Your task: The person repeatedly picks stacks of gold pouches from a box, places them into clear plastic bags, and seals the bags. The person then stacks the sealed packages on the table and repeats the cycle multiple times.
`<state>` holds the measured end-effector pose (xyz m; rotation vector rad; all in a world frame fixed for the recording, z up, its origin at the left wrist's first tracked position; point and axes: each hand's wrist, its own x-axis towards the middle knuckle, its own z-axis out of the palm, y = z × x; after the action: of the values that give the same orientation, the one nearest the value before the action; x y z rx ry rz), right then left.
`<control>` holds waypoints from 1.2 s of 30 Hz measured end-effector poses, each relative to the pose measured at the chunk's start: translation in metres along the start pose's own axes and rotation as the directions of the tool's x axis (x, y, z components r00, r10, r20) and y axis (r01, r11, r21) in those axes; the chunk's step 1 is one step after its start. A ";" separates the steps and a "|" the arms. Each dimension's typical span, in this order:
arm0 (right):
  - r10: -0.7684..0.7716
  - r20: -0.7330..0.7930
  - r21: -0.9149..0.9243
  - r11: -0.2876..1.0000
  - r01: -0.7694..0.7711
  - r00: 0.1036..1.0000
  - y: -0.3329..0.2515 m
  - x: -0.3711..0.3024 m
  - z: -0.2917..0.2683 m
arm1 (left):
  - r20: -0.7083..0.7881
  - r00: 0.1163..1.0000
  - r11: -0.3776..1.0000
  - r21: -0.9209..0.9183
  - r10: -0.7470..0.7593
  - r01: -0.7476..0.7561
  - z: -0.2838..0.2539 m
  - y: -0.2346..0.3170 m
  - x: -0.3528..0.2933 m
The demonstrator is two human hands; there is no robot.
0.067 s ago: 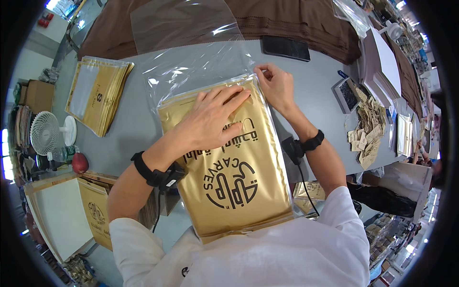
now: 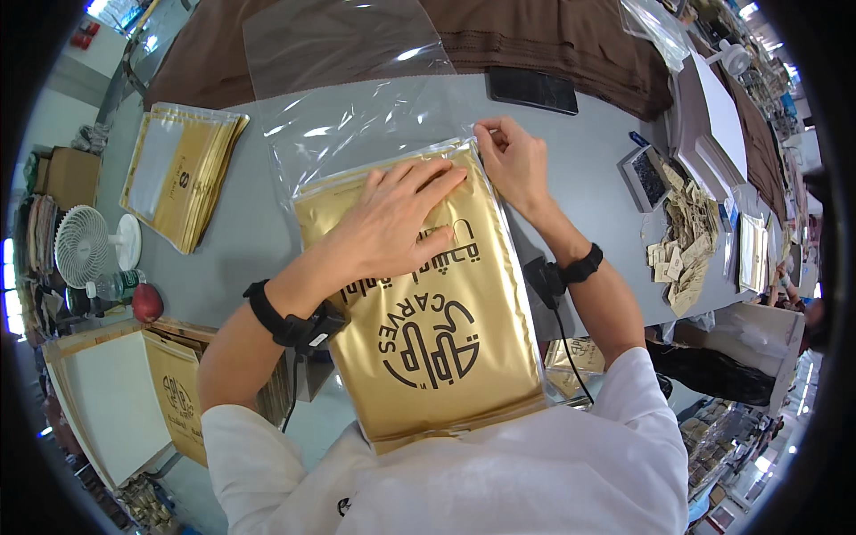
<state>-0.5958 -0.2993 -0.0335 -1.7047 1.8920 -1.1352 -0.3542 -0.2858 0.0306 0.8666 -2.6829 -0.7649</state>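
Note:
A flat gold bag with black print lies in front of me, its near end against my white shirt. A clear plastic bag surrounds it, and the loose mouth spreads flat beyond its far end. My left hand rests palm down on the gold surface, fingers spread and pointing to the far right corner. At that corner my right hand has thumb and forefinger pinched on the clear plastic edge, its other fingers curled. Both wrists wear black straps with small cabled boxes.
Brown cloth covers the table's far side, with a black phone before it. Left are a stack of gold bags, a white fan and a bottle. Right are a small box, loose paper tags and white boards.

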 end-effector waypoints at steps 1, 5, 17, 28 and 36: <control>-0.032 -0.026 0.012 0.999 0.032 0.999 -0.002 -0.006 -0.001 | 0.016 0.999 0.999 0.012 -0.039 0.039 0.002 0.002 0.001; -0.279 -0.044 0.049 0.958 0.281 0.959 0.002 -0.039 -0.011 | -0.134 0.991 0.997 0.071 -0.030 0.040 0.007 0.008 0.001; 0.154 0.163 0.187 0.965 -0.184 0.974 0.013 -0.035 -0.016 | -0.380 0.419 0.562 -0.634 -0.825 0.531 0.007 -0.052 -0.133; 0.105 0.318 -0.017 0.994 -0.105 0.942 -0.005 -0.052 -0.035 | -0.348 0.498 0.580 -0.679 -0.794 0.450 0.040 -0.060 -0.147; 0.033 0.342 -0.096 0.995 0.000 0.939 -0.010 -0.084 -0.059 | -0.587 0.464 0.740 -0.421 -0.663 0.525 0.064 -0.024 -0.181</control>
<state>-0.6139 -0.2001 -0.0104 -1.7959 1.7587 -0.6924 -0.2201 -0.1678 -0.0451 1.6849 -1.5544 -0.5871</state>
